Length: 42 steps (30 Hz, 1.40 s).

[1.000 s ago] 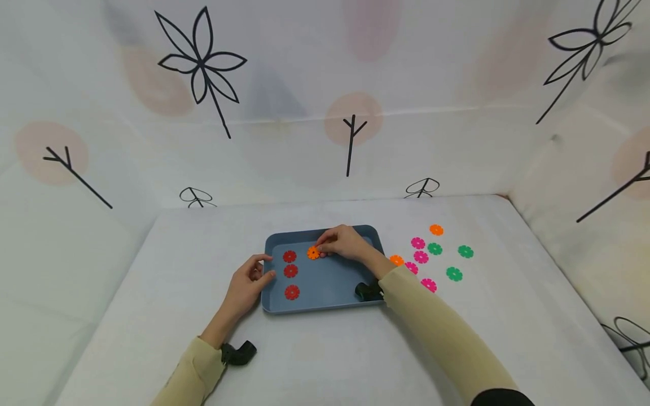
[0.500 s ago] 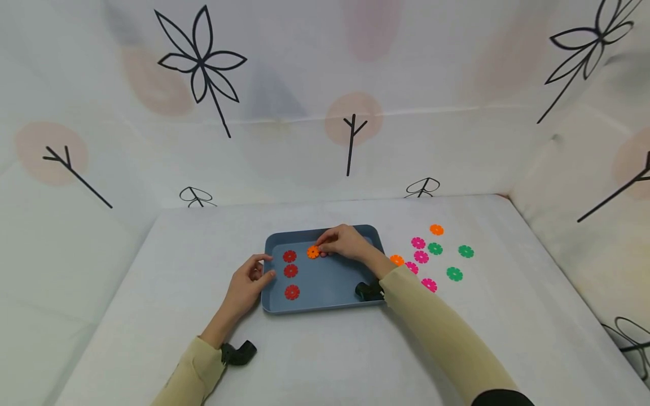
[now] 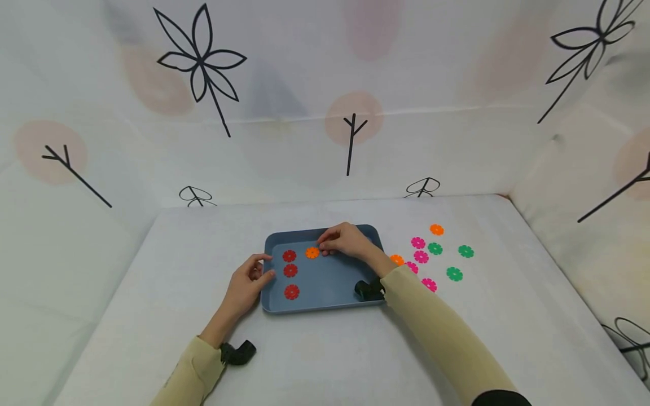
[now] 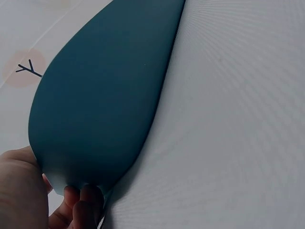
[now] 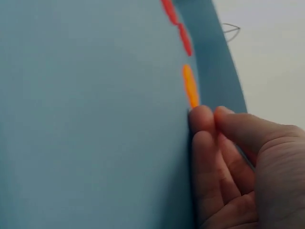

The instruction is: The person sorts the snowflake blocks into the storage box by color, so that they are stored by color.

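Your L hand (image 3: 244,286) grips the L rim of the blue-grey, rectangular, round-cornered tray (image 3: 330,287) (qty 1), thumb over the edge. Your R hand (image 3: 345,241) is over the tray's far half, fingers bent, thumb and forefinger tips close tog. w/ nothing visible betw. them; they sit just beside the orange, round, petal-edged disc (image 3: 312,252) (qty 1 in tray), which lies flat on the tray floor nr the far rim. Fingertip-to-disc contact: cannot tell. Tray also holds red petal-edged discs (image 3: 290,270), qty 3, in one column along the L side: far two close tog., third nearer you after a wider gap. The orange disc is R of the farthest red one. Total in tray: 4 pcs. On the white cloth (image 3: 315,361), R of the tray, count 9 pcs, same shape: loose orange discs (image 3: 436,229), qty 2; bright pink discs (image 3: 421,257), qty 4; green discs (image 3: 454,274), qty 3. Your R khaki sleeve (image 3: 442,327) overlaps this group's L edge.
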Tool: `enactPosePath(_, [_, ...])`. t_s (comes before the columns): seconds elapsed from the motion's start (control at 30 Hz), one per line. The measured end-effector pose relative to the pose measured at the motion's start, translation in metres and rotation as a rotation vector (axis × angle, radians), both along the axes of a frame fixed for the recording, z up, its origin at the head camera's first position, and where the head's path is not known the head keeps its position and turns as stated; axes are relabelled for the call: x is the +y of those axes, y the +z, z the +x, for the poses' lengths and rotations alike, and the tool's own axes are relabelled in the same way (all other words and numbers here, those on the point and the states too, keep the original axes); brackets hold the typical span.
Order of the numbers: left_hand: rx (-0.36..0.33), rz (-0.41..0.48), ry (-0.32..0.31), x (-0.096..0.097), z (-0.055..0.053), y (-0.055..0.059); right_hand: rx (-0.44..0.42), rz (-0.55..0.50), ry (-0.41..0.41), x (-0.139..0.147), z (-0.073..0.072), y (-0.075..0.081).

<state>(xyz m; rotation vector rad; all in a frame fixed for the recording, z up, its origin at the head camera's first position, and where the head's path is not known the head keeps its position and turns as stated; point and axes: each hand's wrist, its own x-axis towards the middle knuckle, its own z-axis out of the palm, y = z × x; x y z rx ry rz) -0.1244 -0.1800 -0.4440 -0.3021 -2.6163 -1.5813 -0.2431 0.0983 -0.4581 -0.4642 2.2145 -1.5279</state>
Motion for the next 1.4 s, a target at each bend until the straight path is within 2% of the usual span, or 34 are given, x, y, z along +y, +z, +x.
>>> enactPosePath(0.17, [0.005,0.003,-0.004,0.0,-0.001,0.001,-0.024,-0.017,0.034,0.004,-0.003,0.004])
enactPosePath(0.33, [0.01,0.001,-0.005,-0.001,-0.001,0.001,0.007,0.02,0.078,0.01,-0.005,0.014])
enactPosePath(0.63, [0.003,0.0,-0.009,-0.001,-0.003,0.001,0.06,0.053,0.054,0.028,-0.008,0.029])
enactPosePath(0.97, [0.0,-0.004,-0.001,-0.003,-0.003,0.0,0.15,0.137,-0.079,0.073,-0.008,0.042])
enactPosePath(1.17, [-0.004,0.008,-0.004,-0.001,-0.002,-0.001,0.145,0.158,-0.178,0.119,-0.005,0.041])
enactPosePath(1.4, [-0.008,0.009,-0.001,0.0,-0.001,-0.001,0.146,0.249,-0.291,0.177,0.007,0.037])
